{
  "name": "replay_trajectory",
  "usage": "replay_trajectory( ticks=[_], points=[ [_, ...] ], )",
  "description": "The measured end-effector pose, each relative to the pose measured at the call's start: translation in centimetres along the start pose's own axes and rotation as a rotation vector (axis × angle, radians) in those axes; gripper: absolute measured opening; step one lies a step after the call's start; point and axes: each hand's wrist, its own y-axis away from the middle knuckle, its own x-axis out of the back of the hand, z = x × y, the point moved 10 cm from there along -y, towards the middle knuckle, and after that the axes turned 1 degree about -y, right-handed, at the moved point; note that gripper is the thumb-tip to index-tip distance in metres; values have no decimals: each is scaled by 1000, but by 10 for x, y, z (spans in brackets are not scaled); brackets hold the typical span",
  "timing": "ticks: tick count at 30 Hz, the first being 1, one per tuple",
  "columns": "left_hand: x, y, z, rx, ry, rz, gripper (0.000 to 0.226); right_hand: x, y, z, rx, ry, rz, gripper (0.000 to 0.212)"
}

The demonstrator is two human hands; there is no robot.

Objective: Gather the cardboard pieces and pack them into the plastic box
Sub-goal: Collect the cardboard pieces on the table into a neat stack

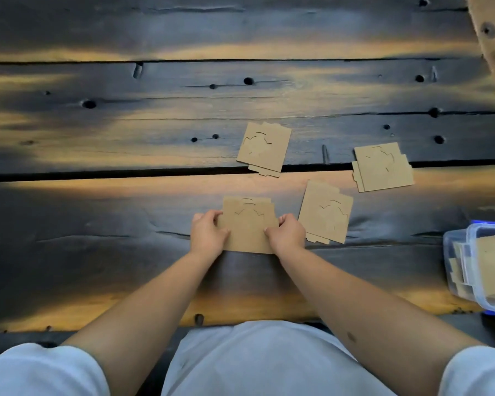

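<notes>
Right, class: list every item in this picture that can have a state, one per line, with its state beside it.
Left hand: gripping the left edge of the held cardboard stack.
Right hand: gripping its right edge.
Held cardboard stack: between both hands, low over the wooden table.
Three loose cardboard stacks: lying flat, unpacked.
Plastic box: open, cardboard pieces inside.

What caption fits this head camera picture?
Both hands square up a cardboard stack beside the plastic box.
</notes>
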Motion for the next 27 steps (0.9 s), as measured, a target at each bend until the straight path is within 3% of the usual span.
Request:
replay_trajectory(
  ticks=[7, 10, 15, 19, 23, 27],
  points=[
    [-6, -16, 2, -4, -126, -69, 51, -8, -6, -4, -29, 64, -48, 32],
    [-12, -19, -5, 70, -117, -134, 45, -13, -6, -7, -4, 120, -105, 34],
    [-16, -16, -10, 145, -127, -137, 39, -13, -6, -4, 26, -39, -194, 16],
    [-16, -3, -11, 152, -66, -90, 51, -5, -3, -1, 75, -157, -263, 18],
    [-26, 10, 2, 85, 82, -146, 33, 13, -2, 10, 126, -203, -280, 17],
    [-43, 28, 28, 99, 274, -170, 30, 45, -8, 27, 115, -310, -285, 21]
  ],
)
